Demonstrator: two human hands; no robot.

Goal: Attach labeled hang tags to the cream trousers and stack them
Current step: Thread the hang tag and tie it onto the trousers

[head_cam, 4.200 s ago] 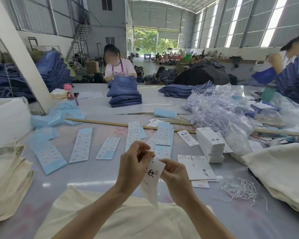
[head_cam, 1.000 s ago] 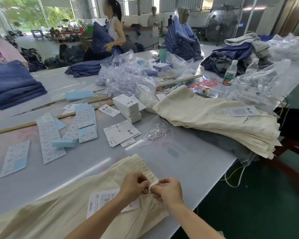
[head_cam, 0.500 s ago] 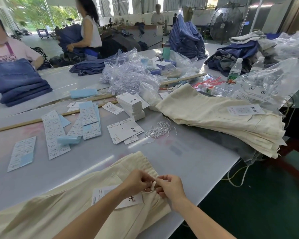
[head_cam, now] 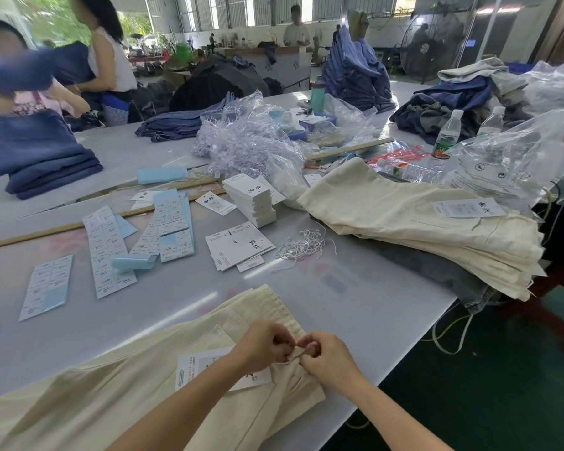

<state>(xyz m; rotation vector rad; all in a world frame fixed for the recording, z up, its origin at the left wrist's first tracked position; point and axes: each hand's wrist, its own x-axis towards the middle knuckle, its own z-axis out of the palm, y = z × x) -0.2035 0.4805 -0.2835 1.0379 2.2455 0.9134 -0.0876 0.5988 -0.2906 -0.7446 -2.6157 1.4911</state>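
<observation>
Since half a second ago my hands barely shifted: left hand (head_cam: 267, 345) and right hand (head_cam: 326, 356) both pinch the waistband of the cream trousers (head_cam: 118, 395); hang tag (head_cam: 205, 367) lies beneath my left wrist, half hidden; string unclear.

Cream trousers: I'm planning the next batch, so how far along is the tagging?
Done: a stack of cream trousers lies at the right, the top pair bearing a hang tag. In hand: the left hand and right hand pinch at the waistband of the front pair, its tag lying on the fabric. Left: finishing this pair and stacking it. A pile of blank tags remains.
</observation>
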